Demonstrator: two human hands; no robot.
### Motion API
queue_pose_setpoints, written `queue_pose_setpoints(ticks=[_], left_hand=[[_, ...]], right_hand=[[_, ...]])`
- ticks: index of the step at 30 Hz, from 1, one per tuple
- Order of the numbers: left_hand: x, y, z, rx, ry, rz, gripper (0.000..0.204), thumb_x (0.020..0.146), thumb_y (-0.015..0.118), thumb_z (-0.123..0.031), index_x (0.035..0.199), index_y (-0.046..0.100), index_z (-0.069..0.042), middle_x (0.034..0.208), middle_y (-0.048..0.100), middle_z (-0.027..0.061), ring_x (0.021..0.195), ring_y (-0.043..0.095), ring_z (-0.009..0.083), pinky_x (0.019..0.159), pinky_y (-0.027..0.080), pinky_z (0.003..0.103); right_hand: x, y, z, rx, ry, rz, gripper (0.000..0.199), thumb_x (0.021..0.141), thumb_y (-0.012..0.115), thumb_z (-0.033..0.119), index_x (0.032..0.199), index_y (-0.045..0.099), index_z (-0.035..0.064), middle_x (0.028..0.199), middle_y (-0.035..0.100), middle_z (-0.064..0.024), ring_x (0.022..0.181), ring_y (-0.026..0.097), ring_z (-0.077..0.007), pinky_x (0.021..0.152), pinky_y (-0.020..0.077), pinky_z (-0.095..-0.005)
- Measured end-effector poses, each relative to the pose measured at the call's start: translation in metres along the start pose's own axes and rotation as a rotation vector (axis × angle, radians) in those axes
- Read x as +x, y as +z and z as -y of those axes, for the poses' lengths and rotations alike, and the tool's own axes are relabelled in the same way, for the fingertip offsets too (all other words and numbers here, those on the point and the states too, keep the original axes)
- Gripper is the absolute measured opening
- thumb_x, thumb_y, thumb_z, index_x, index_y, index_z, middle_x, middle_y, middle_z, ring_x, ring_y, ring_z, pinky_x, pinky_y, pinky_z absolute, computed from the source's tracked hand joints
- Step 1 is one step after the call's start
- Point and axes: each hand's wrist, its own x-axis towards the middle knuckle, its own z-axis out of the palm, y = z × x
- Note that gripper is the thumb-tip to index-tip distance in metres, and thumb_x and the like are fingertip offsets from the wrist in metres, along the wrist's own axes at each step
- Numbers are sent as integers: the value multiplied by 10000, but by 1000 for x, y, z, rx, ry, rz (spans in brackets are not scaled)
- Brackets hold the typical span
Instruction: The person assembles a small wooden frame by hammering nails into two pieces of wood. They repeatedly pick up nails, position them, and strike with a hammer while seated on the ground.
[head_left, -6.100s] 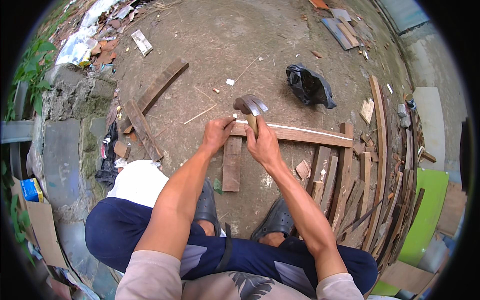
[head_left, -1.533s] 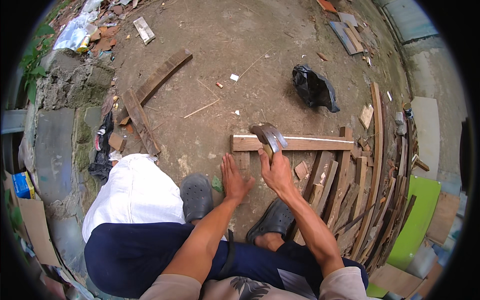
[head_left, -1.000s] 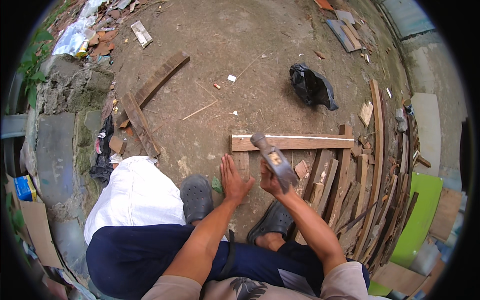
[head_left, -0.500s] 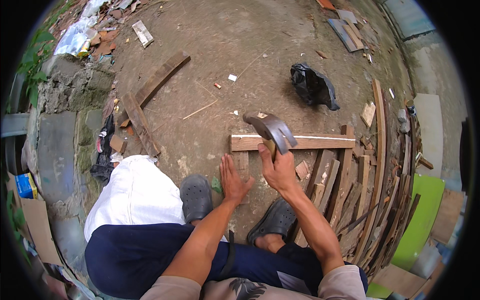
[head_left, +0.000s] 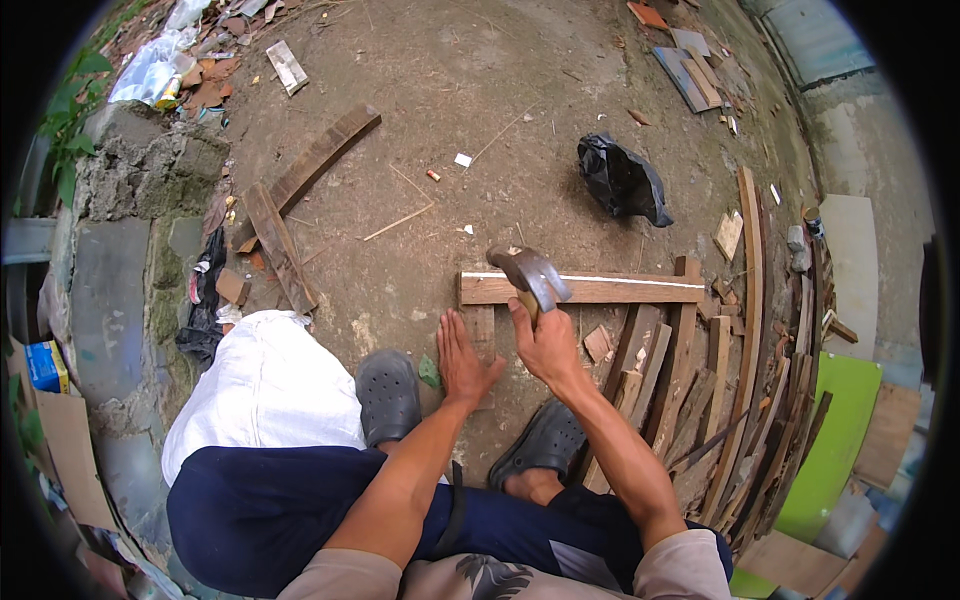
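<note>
My right hand (head_left: 547, 346) grips the wooden handle of a claw hammer (head_left: 530, 275), whose steel head hangs just above a long wooden plank (head_left: 620, 290) lying crosswise on the dirt. A shorter upright board (head_left: 481, 322) runs from that plank toward me. My left hand (head_left: 462, 360) lies flat with spread fingers on this shorter board, pressing it down. Both my feet in dark clogs (head_left: 389, 393) rest on the ground below the boards.
A stack of wooden slats (head_left: 720, 400) lies at the right. A black plastic bag (head_left: 622, 182) sits beyond the plank. Loose planks (head_left: 300, 180) lie at the left, a white sack (head_left: 265, 385) by my left knee, concrete rubble (head_left: 140, 170) further left.
My left hand moved from the joint down onto the shorter board. The hammer swung down, rose, and its head now sits low over the long plank again.
</note>
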Motion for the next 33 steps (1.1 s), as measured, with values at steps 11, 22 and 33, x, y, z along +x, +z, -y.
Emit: queue_pose_setpoints(ticks=[11,22,33], left_hand=[[-2,1,6,3,58,-81,1195,699,858,-306,1553,126,95,1620,205,309,1539,150,427,1267,118,494],[3,-2,-3,51,-33,18,1209,721,864,-346,1561,115,96,1636,192,288,1551,132,394,1275,95,470],[0,-1,4,2,39,-63,1191,700,856,-292,1559,125,89,1630,196,292,1543,153,404,1276,108,469]], right_hand=[[-10,-28,51,123,-357,-217,188,944,692,150,1036,641,-5,765,664,-217,604,667,-358,561,480,-416],[-4,24,-25,-39,4,54,502,985,594,261,1353,416,-32,789,662,-331,742,641,-543,643,487,-608],[4,-22,49,168,-417,-248,291,1002,605,252,1014,617,-39,710,624,-184,630,628,-381,572,481,-448]])
